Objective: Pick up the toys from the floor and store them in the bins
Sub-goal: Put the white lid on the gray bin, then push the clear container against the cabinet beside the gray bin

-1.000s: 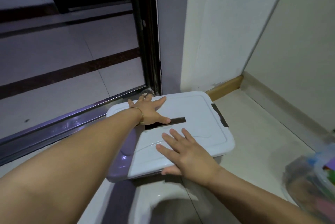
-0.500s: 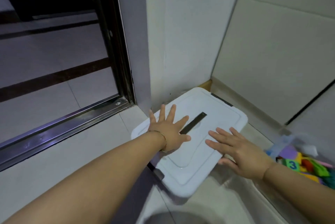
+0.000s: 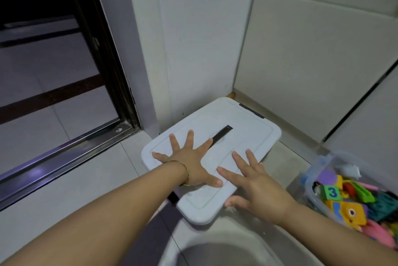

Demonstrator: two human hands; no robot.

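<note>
A white lidded bin (image 3: 217,153) is seen on the floor (image 3: 103,179) in the corner, against the wall (image 3: 193,50). Its long side is turned from near left to far right. A dark slot (image 3: 221,134) in the lid is turned the same way. What is inside cannot be seen.

Two hands are laid flat on the lid. The left hand (image 3: 189,162) is spread wide, with nothing held. The right hand (image 3: 256,186) is flat too, with its thumb hooked at the near edge.

One more bin (image 3: 318,164), a clear one, is seen at the right. It is filled with many bright toys (image 3: 353,203). A green block with a 3 (image 3: 331,192) is among them.
</note>
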